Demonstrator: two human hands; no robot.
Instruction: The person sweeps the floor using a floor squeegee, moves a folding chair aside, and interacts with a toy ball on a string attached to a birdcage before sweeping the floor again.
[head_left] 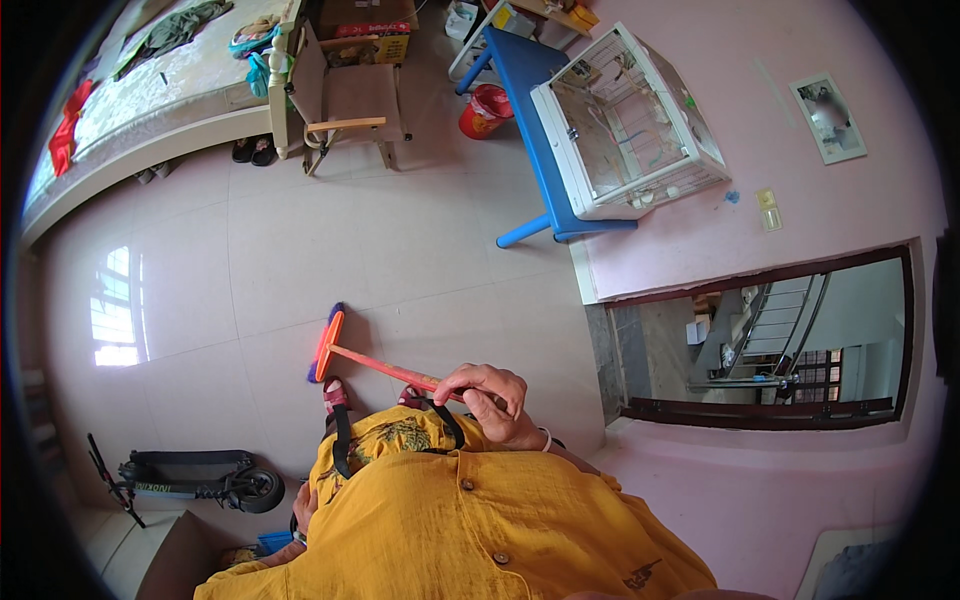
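Note:
My right hand (490, 397), a white band on its wrist, is closed around the handle of a broom (385, 368). The handle is red, and the orange head with purple bristles rests on the tiled floor in front of my feet. At my left side, my left hand (304, 507) hangs against my yellow clothing, and its fingers are mostly hidden. Below the broom head, my feet in reddish sandals (335, 393) show in part.
A black kick scooter (200, 480) stands at the lower left. Far left are a bed (190, 125) and folding chair (362, 95). A red bucket (486, 112) stands beside a blue table (545, 170) bearing a white cage (640, 125). On the right, a doorway (760, 410) shows a stair railing.

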